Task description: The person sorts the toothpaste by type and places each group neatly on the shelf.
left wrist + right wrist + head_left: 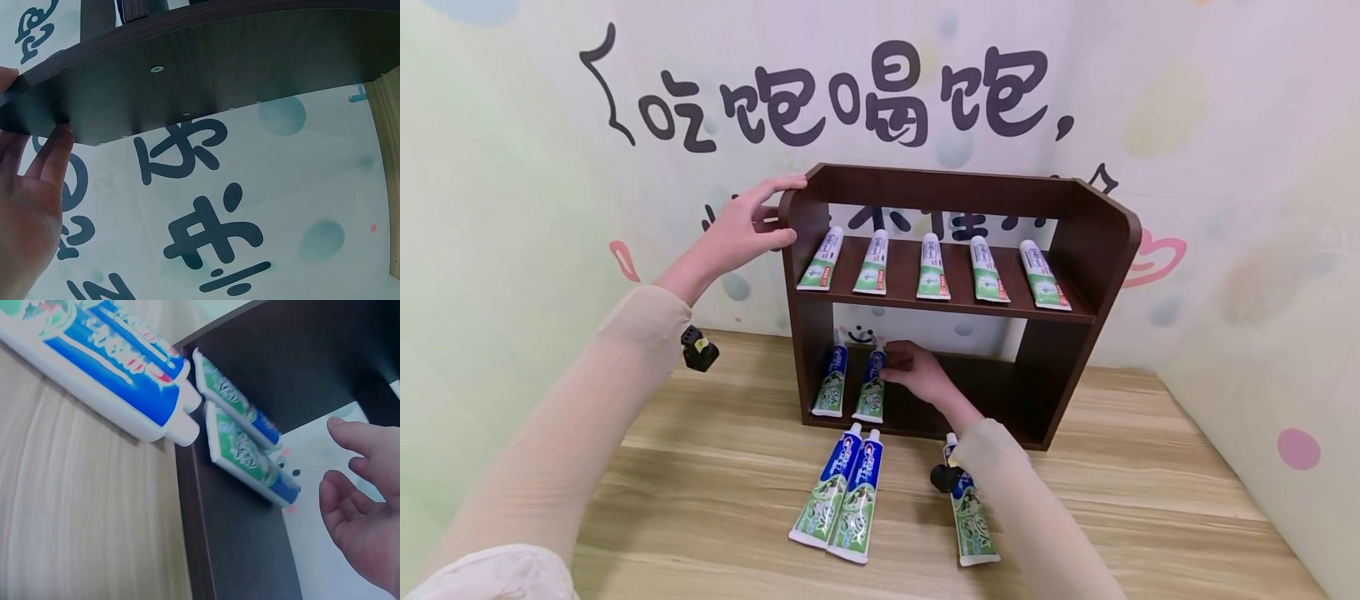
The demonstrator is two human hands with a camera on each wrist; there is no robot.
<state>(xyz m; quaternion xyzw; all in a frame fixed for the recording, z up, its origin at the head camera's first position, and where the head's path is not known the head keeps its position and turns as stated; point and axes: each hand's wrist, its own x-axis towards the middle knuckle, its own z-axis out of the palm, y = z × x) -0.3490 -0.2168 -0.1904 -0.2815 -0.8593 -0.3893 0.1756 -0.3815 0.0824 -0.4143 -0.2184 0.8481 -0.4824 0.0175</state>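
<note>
Dark brown two-tier rack [955,185] stands on the wood-grain worktop [715,500], backed by a printed wall [1217,125].

Left hand [741,229]: at the rack's upper left corner, gripping the edge of the side panel; the left wrist view shows fingertips on both faces.

Right hand [925,377]: inside the lower tier, just beside a blue-and-green tube [870,387]. Fingers [340,500] loosely bent, gap between thumb and the rest, nothing held; the right wrist view shows them apart from the tube.

Lower tier: that tube plus a matching left-hand tube [831,383], both at the left end, crimped ends at the front edge, caps to the rear.

Worktop, in front of rack: paired tubes [857,500] side by side, touching, caps toward the rack. Lone tube [973,517] to their right, partly hidden by the right forearm and a black wrist device [946,477].

Upper tier: five white-and-green tubes [933,271] in a spaced row, caps rearward.
</note>
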